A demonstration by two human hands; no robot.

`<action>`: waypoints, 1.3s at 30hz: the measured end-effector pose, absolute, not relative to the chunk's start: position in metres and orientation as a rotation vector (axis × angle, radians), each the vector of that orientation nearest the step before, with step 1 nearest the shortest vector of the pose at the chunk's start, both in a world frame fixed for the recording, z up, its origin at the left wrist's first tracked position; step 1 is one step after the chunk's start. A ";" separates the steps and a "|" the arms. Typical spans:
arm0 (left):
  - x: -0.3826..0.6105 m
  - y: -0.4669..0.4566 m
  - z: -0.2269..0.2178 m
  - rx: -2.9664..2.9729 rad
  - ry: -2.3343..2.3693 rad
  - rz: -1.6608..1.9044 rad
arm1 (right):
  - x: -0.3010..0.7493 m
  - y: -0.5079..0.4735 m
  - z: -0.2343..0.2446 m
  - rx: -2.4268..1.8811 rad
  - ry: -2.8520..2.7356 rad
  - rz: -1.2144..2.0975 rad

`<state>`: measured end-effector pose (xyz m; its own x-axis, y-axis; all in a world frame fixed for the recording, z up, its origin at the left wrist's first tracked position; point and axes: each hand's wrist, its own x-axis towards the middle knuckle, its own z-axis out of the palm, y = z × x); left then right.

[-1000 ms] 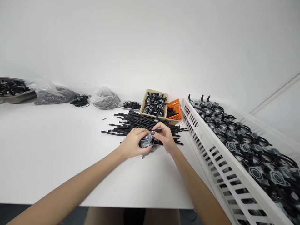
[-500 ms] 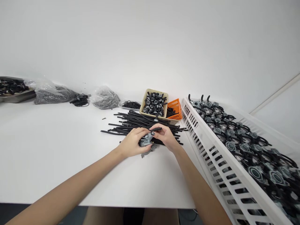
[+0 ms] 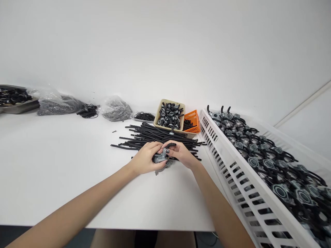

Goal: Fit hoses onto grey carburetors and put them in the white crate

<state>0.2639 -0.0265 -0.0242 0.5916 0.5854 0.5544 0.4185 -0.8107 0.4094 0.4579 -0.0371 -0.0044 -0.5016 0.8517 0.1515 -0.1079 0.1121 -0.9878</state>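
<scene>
My left hand (image 3: 145, 158) is curled around a small grey metal part (image 3: 159, 158) held just above the white table (image 3: 64, 165). My right hand (image 3: 182, 154) pinches a short black tube (image 3: 170, 145) against the top of that part. Both hands meet at the near edge of a pile of long black tubes (image 3: 152, 137). Another grey piece (image 3: 162, 167) lies on the table under the hands, partly hidden.
A tan bin of black and grey rings (image 3: 170, 115) and an orange basket (image 3: 192, 121) stand behind the pile. A long white slotted crate (image 3: 240, 179) of assembled parts runs along the right. Plastic bags (image 3: 115, 108), black bands (image 3: 88, 111) and a tray (image 3: 15, 100) line the far left.
The short black tube in my right hand has bent down closer onto the grey part. Both hands stay in about the same place.
</scene>
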 end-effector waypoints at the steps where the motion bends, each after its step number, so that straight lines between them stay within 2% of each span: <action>1: 0.264 -0.027 -0.024 2.586 0.833 1.023 | 0.457 -0.037 -0.005 -0.763 -1.573 1.515; 10: 0.264 -0.028 -0.024 2.572 0.856 1.027 | 0.449 -0.039 -0.001 -0.845 -1.582 1.432; 19: 0.263 -0.027 -0.024 2.600 0.835 1.015 | 0.458 -0.034 -0.013 -0.744 -1.489 1.648; 30: 0.263 -0.028 -0.022 2.590 0.815 1.005 | 0.462 -0.034 -0.013 -0.694 -1.461 1.699; 39: 0.264 -0.027 -0.023 2.588 0.825 0.977 | 0.455 -0.035 -0.010 -0.723 -1.470 1.604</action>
<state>0.2637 -0.0272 -0.0229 0.6140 0.5896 0.5248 0.4189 -0.8069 0.4165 0.4546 -0.0350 -0.0102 -0.4956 0.8610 0.1147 -0.1888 0.0221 -0.9818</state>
